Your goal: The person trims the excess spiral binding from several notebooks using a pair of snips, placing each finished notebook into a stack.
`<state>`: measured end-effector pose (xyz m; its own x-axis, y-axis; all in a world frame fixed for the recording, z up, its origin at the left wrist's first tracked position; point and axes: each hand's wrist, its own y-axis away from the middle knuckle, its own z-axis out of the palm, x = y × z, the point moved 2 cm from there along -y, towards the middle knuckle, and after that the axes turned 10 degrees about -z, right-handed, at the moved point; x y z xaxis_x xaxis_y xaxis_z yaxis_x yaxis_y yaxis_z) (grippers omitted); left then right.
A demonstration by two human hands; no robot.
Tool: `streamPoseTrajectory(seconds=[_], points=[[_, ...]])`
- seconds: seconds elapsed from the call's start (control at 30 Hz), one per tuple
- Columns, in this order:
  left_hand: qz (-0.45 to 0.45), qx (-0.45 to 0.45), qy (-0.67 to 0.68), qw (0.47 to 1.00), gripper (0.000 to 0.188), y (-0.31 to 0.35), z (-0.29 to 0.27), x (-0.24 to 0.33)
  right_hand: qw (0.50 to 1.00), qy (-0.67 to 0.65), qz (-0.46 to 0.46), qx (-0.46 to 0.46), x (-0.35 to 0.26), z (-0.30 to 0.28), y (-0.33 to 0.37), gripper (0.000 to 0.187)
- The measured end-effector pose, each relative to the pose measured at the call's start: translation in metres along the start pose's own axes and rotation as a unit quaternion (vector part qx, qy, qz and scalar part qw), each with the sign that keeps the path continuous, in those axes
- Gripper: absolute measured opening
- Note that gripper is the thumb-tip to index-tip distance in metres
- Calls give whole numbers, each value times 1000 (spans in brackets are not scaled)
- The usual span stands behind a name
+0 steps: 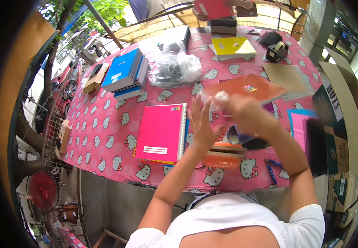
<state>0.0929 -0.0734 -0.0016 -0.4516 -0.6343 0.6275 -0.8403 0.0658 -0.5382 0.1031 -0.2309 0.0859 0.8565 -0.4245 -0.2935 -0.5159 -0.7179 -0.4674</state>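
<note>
My left hand [203,127] has its fingers spread, at the near edge of an orange notebook [249,87]; whether it touches the notebook I cannot tell. Motion smears my right hand [251,115], which is over the notebook's near side, so its fingers do not show clearly. Beside it is a small whitish thing [221,96], too blurred to name. The notebook is blurred too, with something purple [268,107] partly under it. To the left lies a stack topped by a pink spiral notebook [161,132]. An orange box [224,159] sits below my hands.
Blue notebooks [123,70] are stacked at the left, near a clear plastic bag [175,71]. Farther back are a yellow notebook [234,47] and a tape dispenser [277,52]. Blue-handled pliers [271,171] lie near the front edge. Across the table another person's hands hold a red notebook [214,9].
</note>
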Motion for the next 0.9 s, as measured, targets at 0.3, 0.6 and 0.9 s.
streamPoseTrajectory(seconds=[0.3,0.6,0.9], points=[[-111,-1,253,961,15,-3,-96,34,870,-106,310,368,-24,4,164,61],[-124,-70,378,915,24,30,-87,24,876,-175,269,359,-19,91,206,14],[-356,-35,421,834,73,101,-30,-61,905,-186,311,223,-9,144,226,45]])
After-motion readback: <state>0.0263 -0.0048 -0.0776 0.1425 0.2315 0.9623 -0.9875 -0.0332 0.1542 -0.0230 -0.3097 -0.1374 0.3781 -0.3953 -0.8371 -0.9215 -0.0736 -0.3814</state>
